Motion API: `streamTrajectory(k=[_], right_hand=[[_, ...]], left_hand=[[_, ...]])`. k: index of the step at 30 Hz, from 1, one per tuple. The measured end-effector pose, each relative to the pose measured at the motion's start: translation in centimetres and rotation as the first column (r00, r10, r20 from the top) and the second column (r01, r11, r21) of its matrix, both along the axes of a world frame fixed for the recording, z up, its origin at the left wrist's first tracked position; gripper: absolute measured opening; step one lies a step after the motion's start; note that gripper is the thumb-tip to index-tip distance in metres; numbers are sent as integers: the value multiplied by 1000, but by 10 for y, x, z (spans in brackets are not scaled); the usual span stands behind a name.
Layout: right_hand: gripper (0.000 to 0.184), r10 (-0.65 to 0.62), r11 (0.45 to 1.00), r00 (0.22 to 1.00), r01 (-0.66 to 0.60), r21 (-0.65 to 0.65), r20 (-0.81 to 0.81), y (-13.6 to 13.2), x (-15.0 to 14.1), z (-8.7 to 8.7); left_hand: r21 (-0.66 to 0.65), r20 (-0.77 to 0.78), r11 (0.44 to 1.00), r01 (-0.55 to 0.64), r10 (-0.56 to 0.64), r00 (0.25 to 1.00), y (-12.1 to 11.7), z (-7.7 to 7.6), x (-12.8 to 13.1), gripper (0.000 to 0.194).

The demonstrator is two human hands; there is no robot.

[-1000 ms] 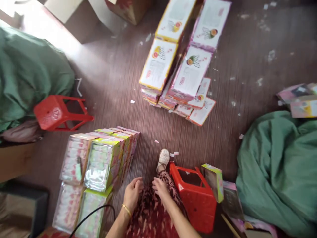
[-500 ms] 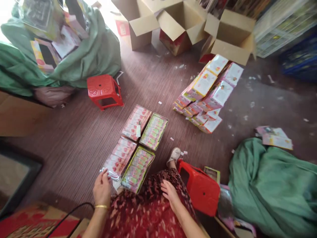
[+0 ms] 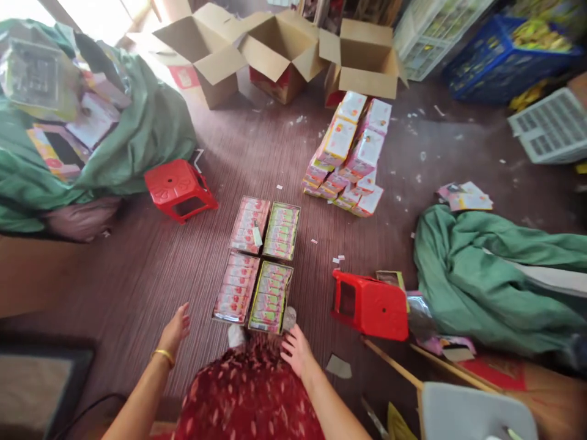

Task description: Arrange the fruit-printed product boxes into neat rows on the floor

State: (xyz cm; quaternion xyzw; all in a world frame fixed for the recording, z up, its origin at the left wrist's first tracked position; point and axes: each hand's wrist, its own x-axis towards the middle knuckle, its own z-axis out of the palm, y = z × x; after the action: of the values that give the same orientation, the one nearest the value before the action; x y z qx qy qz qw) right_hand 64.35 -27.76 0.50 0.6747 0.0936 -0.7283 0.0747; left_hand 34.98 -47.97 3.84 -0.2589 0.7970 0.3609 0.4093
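Four-square on the floor lie flat trays of small packets: a front pink tray (image 3: 235, 293), a front green tray (image 3: 269, 299), a rear pink tray (image 3: 247, 220) and a rear green tray (image 3: 282, 231). A small pale slip (image 3: 257, 235) rests on the rear pink one. My left hand (image 3: 175, 330) is empty and open, held in the air to the left of the front pink tray. Close to the near right corner of the front green tray is my right hand (image 3: 296, 351), its fingers apart and nothing in it; whether it touches the tray I cannot tell.
Red stools stand at left (image 3: 178, 189) and right (image 3: 373, 305). Stacked printed boxes (image 3: 343, 146) are ahead, before open cartons (image 3: 279, 52). Green sacks lie left (image 3: 160, 116) and right (image 3: 458, 275). A blue crate (image 3: 486, 61) is far right; a grey seat (image 3: 477, 412) is near right.
The view has turned and shifted. My left hand has moved left, away from the front pink tray's corner. My right hand has come nearer the front green tray. Both shoes now show by the trays.
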Motion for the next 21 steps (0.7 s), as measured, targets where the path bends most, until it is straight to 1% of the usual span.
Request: streamTrajectory(k=[1,3,5,7,9,11,14,16,18,19,21], right_hand=[[61,-16,1000,1000,16,9,8,3,-2,3],[60,-63,997,998,62,46,29,12,-5,8],[61,-115,988,992,110,108,42,19,-9,11],[61,-164,976,984,151,157,70,18,-11,10],[60,-208,963,972,185,194,105,6,-10,6],[60,-255,947,956,216,238,148,-15,-6,-1],[64,-330,916,926,267,300,184,-44,1,-11],[65,-347,904,920,277,326,181,-51,4,-16],[62,-337,906,925,267,330,175,-43,3,-19],[60,-331,910,926,263,322,181,-34,1,-19],[58,-310,916,935,245,319,174,-6,-6,-20]], left_hand=[[12,3,1000,17,-17,1000,9,1,-7,68],[45,8,997,58,-58,998,27,-2,-23,70],[74,24,991,114,-116,993,45,-10,-45,69],[95,54,981,168,-173,983,62,-21,-70,68],[111,91,970,216,-227,970,78,-31,-96,68],[123,111,951,284,-297,948,91,-36,-123,69],[112,109,898,425,-437,893,108,-36,-154,68],[75,115,863,499,-505,855,118,-36,-168,69],[31,141,852,523,-522,841,128,-36,-174,69],[16,153,855,518,-514,844,133,-37,-176,68],[13,165,874,485,-481,861,143,-39,-175,68]])
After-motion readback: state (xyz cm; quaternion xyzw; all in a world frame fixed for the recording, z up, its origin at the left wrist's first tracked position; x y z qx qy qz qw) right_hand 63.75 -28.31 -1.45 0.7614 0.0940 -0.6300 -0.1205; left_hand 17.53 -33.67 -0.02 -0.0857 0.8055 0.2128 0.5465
